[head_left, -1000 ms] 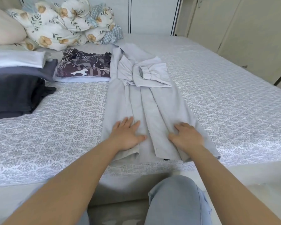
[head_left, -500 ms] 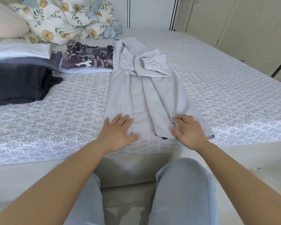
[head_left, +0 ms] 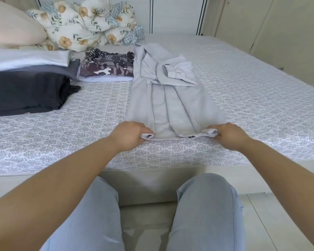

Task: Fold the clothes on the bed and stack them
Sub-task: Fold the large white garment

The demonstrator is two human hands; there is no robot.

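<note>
A pale grey, smooth cotton shirt (head_left: pixel 170 104), folded into a long narrow strip, lies lengthwise on the bed (head_left: pixel 252 98) with its grey patterned quilted cover. The left hand (head_left: pixel 130 135) and right hand (head_left: pixel 229 135), knuckles up, each have a curled grip pinching one near hem corner.

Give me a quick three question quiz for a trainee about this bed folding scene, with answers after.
1. True or false: both hands grip the near hem of the light grey garment.
2. Which lies nearest the garment's far left edge? A) camouflage-print folded piece B) dark pile C) floral bedding
3. Fill in: the garment lies lengthwise on the patterned ____.

Key
1. True: left hand and right hand each pinch a corner.
2. A
3. bedsheet
</note>
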